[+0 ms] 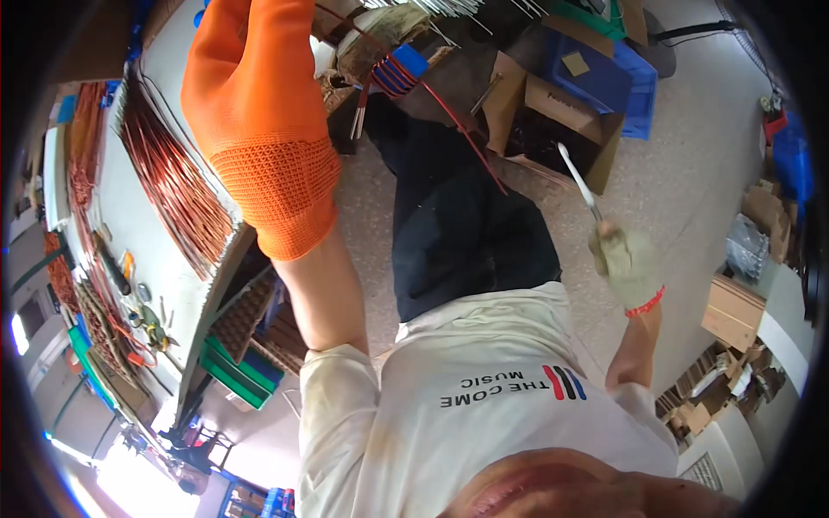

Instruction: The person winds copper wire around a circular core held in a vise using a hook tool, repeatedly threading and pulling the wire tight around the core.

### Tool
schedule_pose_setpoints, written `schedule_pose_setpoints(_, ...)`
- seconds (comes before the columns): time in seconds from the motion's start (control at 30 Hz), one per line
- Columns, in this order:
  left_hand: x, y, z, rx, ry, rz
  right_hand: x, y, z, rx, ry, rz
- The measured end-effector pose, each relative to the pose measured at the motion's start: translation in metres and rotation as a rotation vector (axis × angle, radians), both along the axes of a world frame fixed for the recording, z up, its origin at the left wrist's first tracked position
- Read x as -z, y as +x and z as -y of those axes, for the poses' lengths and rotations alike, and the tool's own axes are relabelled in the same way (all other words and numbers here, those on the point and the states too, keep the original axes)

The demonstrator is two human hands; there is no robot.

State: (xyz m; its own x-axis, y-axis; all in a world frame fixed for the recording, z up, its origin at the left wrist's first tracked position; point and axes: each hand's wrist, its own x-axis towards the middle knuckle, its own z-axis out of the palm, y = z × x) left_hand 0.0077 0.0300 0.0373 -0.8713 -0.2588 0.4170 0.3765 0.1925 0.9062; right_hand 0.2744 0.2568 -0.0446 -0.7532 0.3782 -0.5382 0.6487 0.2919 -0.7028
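My left hand, in an orange knit-cuffed glove, reaches to the top edge of the head view. Its fingertips are cut off, so their grip is hidden. Just right of it is a small blue coil wound with dark and copper-coloured wire. Two pale-tipped leads hang from the coil, and a long reddish wire slants down to the right over my dark trousers. Out to the right, my right hand, in a pale glove, is closed around a slim tool with a long white end pointing up-left, well apart from the coil.
A workbench on the left carries a bundle of copper rods and several hand tools. Green bins sit below it. An open cardboard box and a blue crate stand on the floor ahead; cartons lie far right.
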Motion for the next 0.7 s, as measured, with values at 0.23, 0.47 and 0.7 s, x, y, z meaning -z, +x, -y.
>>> schedule_pose_setpoints(0.23,0.031,-0.011,0.010,0.073,0.016,0.059,-0.055,-0.148,0.097,-0.428,0.401,-0.607)
schedule_pose_setpoints(0.47,0.033,0.000,0.040,0.088,-0.212,-0.209,-0.035,-0.082,0.077,-0.138,-0.803,-0.209)
schedule_pose_setpoints(0.7,0.004,0.025,0.039,0.409,-1.339,-0.963,-0.011,0.030,-0.030,-0.125,-0.492,0.173)
